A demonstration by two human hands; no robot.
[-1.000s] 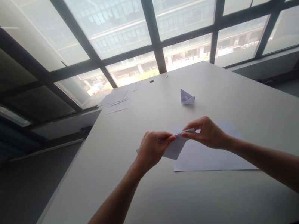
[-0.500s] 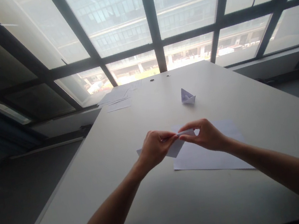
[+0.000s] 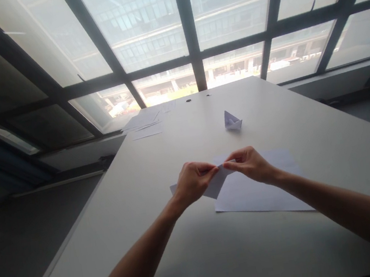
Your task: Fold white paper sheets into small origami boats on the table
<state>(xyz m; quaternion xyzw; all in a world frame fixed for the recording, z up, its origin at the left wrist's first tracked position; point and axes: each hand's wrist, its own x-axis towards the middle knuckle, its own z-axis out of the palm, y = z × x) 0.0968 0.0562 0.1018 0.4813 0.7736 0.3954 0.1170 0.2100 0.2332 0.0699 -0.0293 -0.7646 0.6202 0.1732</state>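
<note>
Both my hands hold a folded piece of white paper (image 3: 217, 183) just above the white table (image 3: 204, 257). My left hand (image 3: 194, 182) pinches its top edge from the left, fingers closed. My right hand (image 3: 250, 164) pinches the same edge from the right, and the fingertips of both hands nearly meet. A flat white sheet (image 3: 263, 187) lies on the table under and to the right of my right hand. A small folded paper boat (image 3: 232, 121) stands farther back on the table.
Several loose white sheets (image 3: 145, 123) lie at the table's far left corner. A small round hole (image 3: 188, 100) sits near the table's far edge. Large dark-framed windows (image 3: 189, 30) rise behind the table, and the left table edge drops to a dark floor.
My hands have drawn closer together along the folded paper's top edge. The right hand's fingers slid left toward the left hand. Nothing else on the table moved.
</note>
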